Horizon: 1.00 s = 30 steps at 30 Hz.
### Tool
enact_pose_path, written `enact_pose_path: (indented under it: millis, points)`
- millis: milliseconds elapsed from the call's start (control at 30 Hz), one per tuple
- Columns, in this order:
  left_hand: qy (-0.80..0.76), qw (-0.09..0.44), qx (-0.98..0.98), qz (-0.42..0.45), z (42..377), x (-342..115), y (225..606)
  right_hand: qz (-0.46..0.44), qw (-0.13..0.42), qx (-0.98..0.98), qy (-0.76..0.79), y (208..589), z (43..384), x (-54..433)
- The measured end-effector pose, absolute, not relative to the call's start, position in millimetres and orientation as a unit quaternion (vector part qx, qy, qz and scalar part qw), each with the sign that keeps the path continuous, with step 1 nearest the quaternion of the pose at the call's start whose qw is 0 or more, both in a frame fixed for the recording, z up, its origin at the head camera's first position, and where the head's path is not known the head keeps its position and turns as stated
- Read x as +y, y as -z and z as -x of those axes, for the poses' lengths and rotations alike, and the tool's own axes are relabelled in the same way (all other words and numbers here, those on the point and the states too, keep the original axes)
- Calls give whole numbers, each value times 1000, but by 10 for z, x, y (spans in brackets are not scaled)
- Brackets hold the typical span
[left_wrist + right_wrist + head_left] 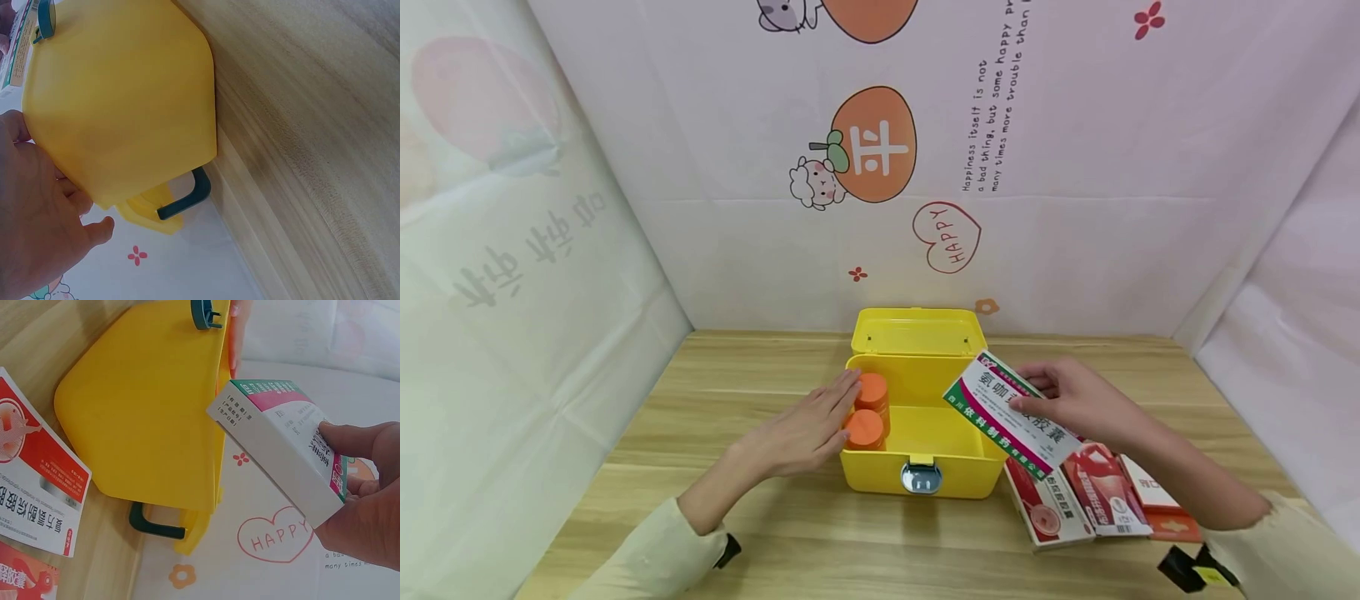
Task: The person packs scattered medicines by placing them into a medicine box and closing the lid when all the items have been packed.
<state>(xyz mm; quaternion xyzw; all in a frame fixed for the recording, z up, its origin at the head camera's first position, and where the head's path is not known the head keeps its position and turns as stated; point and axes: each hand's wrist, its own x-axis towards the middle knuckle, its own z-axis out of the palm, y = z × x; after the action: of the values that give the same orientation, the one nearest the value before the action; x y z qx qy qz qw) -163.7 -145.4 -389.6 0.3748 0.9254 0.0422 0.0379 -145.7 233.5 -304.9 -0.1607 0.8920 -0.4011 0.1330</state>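
Observation:
A yellow box [880,477] with its lid [917,333] raised stands on the wooden table. Two orange-capped bottles [865,429] are inside at its left end. My left hand [801,425] rests at the left rim beside the bottles, fingers straight; in the left wrist view it lies along the top edge of the yellow wall. My right hand [1071,400] pinches a white, green and magenta medicine box [1011,412] between thumb and fingers. That medicine box is tilted over the right end of the yellow box, above its rim.
To the right of the yellow box lie several medicine packs, among them a red-and-white box [1048,508], a red pack [1105,492] and a white-and-orange pack [1150,483]. Printed cloth [1075,267] hangs behind the table and at both sides.

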Motion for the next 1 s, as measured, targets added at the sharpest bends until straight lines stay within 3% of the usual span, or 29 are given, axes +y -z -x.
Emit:
enact_pose_path:
  millis: [1000]
  points:
    - [-40, 37, 928, -369, 1658, -1468, 3907, 202, 123, 899, 368, 3028, 1715, 1974]
